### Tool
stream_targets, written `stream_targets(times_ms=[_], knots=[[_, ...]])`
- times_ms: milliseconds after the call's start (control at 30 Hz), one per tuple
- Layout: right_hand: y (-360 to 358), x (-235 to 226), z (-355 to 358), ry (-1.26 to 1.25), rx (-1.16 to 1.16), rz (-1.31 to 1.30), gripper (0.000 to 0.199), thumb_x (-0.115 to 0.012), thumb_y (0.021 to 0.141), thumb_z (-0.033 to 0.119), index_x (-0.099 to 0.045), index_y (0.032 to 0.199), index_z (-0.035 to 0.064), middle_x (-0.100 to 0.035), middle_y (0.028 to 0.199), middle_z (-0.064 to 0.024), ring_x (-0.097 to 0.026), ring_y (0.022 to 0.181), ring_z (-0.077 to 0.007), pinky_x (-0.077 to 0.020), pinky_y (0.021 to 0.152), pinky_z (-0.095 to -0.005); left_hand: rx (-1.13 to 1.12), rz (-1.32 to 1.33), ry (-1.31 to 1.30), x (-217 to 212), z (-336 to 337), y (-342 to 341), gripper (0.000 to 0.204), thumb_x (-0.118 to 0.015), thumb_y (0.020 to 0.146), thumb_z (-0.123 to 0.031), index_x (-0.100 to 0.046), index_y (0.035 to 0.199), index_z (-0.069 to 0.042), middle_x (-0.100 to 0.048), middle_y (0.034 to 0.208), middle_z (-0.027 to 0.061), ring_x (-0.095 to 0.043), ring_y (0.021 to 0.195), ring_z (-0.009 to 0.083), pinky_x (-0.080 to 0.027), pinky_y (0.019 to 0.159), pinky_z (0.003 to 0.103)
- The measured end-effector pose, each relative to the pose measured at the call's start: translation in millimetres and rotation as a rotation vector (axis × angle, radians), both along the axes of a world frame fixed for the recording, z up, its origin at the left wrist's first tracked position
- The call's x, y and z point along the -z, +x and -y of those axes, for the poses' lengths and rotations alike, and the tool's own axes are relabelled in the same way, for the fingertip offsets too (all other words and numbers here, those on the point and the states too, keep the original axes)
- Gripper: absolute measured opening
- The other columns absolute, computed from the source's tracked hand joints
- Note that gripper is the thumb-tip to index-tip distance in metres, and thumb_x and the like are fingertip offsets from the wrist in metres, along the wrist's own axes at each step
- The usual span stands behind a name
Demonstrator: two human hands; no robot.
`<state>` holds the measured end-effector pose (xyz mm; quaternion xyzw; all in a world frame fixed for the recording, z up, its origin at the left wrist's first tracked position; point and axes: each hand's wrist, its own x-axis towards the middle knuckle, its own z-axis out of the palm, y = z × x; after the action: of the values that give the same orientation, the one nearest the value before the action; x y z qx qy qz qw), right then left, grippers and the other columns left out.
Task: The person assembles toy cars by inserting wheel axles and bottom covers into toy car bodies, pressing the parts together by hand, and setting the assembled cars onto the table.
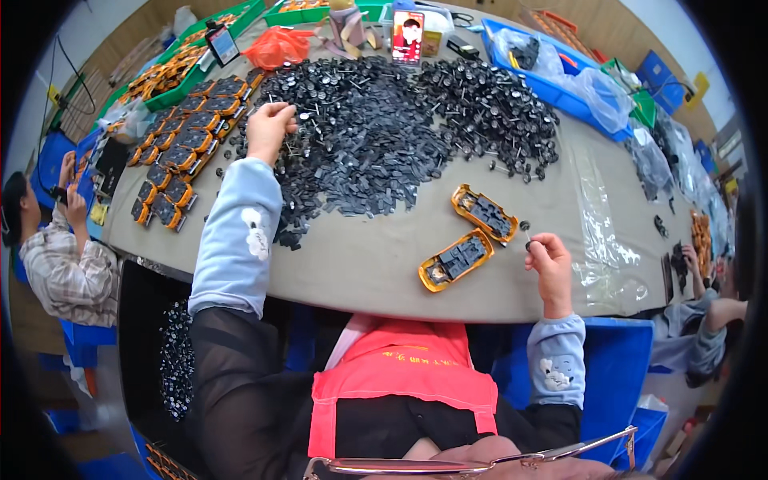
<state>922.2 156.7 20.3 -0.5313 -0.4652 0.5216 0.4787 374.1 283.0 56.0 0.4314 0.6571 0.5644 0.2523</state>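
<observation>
While the blue plastic bins (560, 92) along the far right edge of the grey surface (376, 264) are holding clear bags of dark parts, the green plastic trays (172, 80) at the far left are carrying rows of orange and black pieces. Two orange plastic shells (468, 238) fitted with black inserts are lying open side up near the front edge, one just behind the other. A wide heap of small black plastic parts (384, 136) is spreading across the middle of the surface, and rows of assembled orange-and-black units (180, 152) are lying to its left. The left hand (270, 128) is reaching far forward on an outstretched arm in a pale blue sleeve, its fingers curling down together into the near left edge of the heap, pinching at pieces there; what exactly it is gripping cannot be told. The right hand (548, 260) is resting close to the front edge, just right of the shells, with thumb and forefinger closing on a tiny black part (529, 245) held slightly above the surface. An upright phone (407, 36) is standing behind the heap.
</observation>
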Motion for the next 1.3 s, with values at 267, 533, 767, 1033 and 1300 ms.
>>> stream_targets(times_ms=[267,533,767,1033,1300], knots=[[-33,9,17,0.443,-0.069,0.262,0.010,-0.066,0.092,0.000,-0.063,0.102,-0.0007,-0.068,0.095,-0.0081,-0.067,0.083,-0.0186,-0.0538,0.075,-0.0289,0.552,-0.387,0.005,-5,117,105,0.024,-0.072,0.078,0.003,-0.070,0.101,-0.003,-0.062,0.111,0.0120,-0.065,0.101,0.0204,-0.054,0.084,0.032],[-63,3,25,0.629,-0.191,0.552,0.016,-0.073,0.085,-0.002,-0.063,0.098,-0.0003,-0.067,0.097,-0.0141,-0.067,0.085,-0.0274,-0.0547,0.077,-0.0338,0.689,-0.489,-0.020,33,213,163,0.030,-0.076,0.078,-0.002,-0.064,0.106,-0.006,-0.054,0.129,0.0195,-0.053,0.122,0.0383,-0.045,0.102,0.043],[-76,2,48,0.708,-0.180,0.617,0.020,-0.075,0.080,-0.003,-0.063,0.096,0.0007,-0.067,0.096,-0.0145,-0.067,0.087,-0.0299,-0.0540,0.078,-0.0357,0.698,-0.403,0.099,27,213,203,0.058,-0.080,0.076,-0.004,-0.055,0.129,-0.008,-0.052,0.130,0.0182,-0.054,0.120,0.0384,-0.047,0.101,0.043],[-75,-3,50,0.680,-0.213,0.606,0.023,-0.075,0.078,-0.005,-0.063,0.097,0.0008,-0.067,0.095,-0.0144,-0.067,0.090,-0.0310,-0.0537,0.079,-0.0368,0.769,-0.510,0.036,30,202,213,0.068,-0.081,0.072,-0.002,-0.051,0.133,-0.008,-0.053,0.127,0.0159,-0.053,0.116,0.0375,-0.047,0.098,0.044],[-76,-22,46,0.692,-0.326,0.632,0.026,-0.076,0.074,-0.005,-0.064,0.095,0.0031,-0.064,0.112,-0.0152,-0.061,0.110,-0.0357,-0.0505,0.091,-0.0434,0.755,-0.601,0.048,37,193,211,0.070,-0.079,0.071,-0.001,-0.050,0.134,-0.009,-0.052,0.123,0.0155,-0.054,0.113,0.0370,-0.047,0.097,0.044]])
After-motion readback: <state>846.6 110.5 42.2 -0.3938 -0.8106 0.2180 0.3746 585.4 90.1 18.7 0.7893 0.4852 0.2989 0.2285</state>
